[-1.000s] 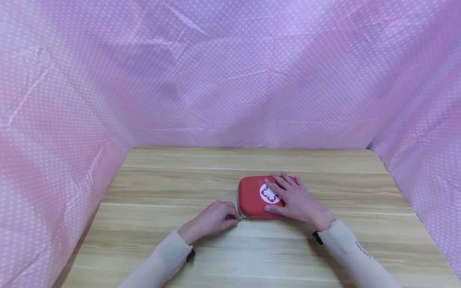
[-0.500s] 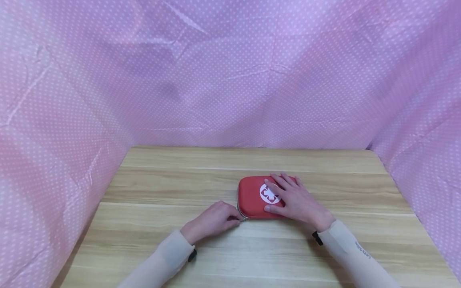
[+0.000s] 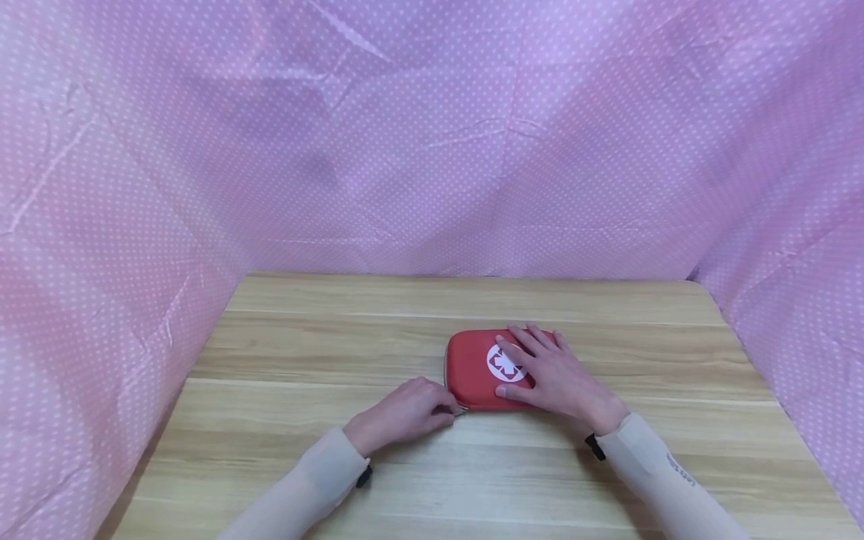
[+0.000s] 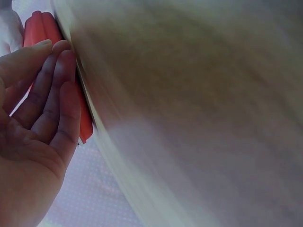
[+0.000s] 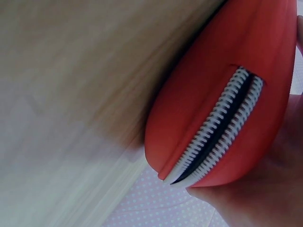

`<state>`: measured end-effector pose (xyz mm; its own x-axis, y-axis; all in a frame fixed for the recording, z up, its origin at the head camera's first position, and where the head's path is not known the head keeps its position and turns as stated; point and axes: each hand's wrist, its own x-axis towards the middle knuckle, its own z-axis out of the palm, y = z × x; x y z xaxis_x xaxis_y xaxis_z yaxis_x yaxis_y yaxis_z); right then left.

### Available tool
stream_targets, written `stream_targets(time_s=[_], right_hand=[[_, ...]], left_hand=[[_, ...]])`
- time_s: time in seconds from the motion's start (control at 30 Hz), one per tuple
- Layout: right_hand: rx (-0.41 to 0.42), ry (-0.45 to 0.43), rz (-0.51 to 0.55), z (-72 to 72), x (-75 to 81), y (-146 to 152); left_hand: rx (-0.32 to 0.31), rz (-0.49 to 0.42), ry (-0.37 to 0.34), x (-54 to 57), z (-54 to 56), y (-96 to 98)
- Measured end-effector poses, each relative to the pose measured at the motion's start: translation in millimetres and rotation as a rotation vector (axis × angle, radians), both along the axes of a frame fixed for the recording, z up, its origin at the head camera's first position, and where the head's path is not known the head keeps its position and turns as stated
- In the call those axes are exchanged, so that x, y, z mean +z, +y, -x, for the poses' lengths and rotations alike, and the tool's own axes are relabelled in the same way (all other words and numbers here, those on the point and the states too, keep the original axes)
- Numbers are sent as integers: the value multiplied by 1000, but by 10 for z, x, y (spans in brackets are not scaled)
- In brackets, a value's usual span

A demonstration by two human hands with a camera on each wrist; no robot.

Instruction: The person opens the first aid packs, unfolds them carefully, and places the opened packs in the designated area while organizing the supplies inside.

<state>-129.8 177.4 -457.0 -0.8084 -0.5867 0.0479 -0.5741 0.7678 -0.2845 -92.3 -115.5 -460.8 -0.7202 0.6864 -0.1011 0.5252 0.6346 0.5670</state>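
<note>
A red zippered first-aid case with a white round emblem lies flat on the table. At its near left corner my left hand pinches the small metal zipper pull between thumb and fingertips. In the left wrist view those fingers hide the pull. My right hand rests spread over the right part of the lid, covering some of the emblem. The right wrist view shows the case's zipper teeth parted along one side, with a dark gap between the rows. What is inside cannot be seen.
The wood-grain table runs out to rounded far corners. Pink cloth with white dots hangs behind it and along both sides.
My left hand has shifted slightly right along the case's near edge, and the zipper pull has travelled with it. The right hand and the case have stayed in place.
</note>
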Motion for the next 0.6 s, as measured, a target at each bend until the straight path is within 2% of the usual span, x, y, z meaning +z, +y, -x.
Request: stream_targets(time_s=[0.3,0.43,0.6], right_hand=[[0,5,3,3,-6,10],[-1,2,-1,2,-8,14],[1,4,-1,1,-11,18]], left_hand=[[39,-5,-32,8,-13,-26],[53,-4,33,-11,-28,-52],[131,-9,118,2,-33,-95]])
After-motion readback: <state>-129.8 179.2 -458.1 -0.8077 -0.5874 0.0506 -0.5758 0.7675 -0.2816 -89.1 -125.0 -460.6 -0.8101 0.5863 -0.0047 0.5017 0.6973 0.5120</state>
